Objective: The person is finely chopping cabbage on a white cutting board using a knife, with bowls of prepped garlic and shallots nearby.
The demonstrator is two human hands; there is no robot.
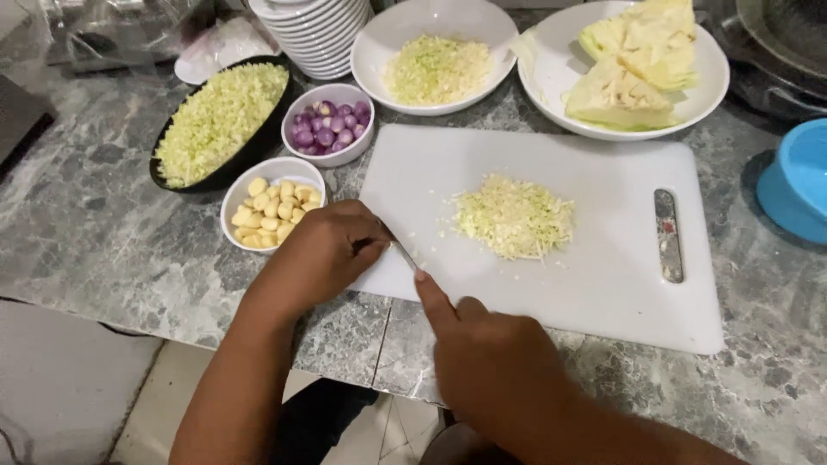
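- White rectangular plastic cutting board (pixel 603 284), carrying a pale yellow-green heap of shredded cabbage (pixel 515 217).
- Grey-green marbled stone counter (pixel 95 241), veined with paler streaks.
- Black oval dish (pixel 250 151) filled with light green chopped cabbage.
- Small white bowl of purple shallots (pixel 327 125).
- Small white bowl of pale yellow garlic cloves (pixel 271 207).
- White round plate (pixel 711 73) with yellowish-green cabbage wedges.
- Bright blue plastic bowl (pixel 797 181).

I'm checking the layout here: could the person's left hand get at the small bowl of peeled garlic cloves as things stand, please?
Probably yes. The left hand rests at the cutting board's near-left corner, right beside the garlic bowl, with nothing between them. However, it seems to be holding a knife with the right hand, so it isn't free.
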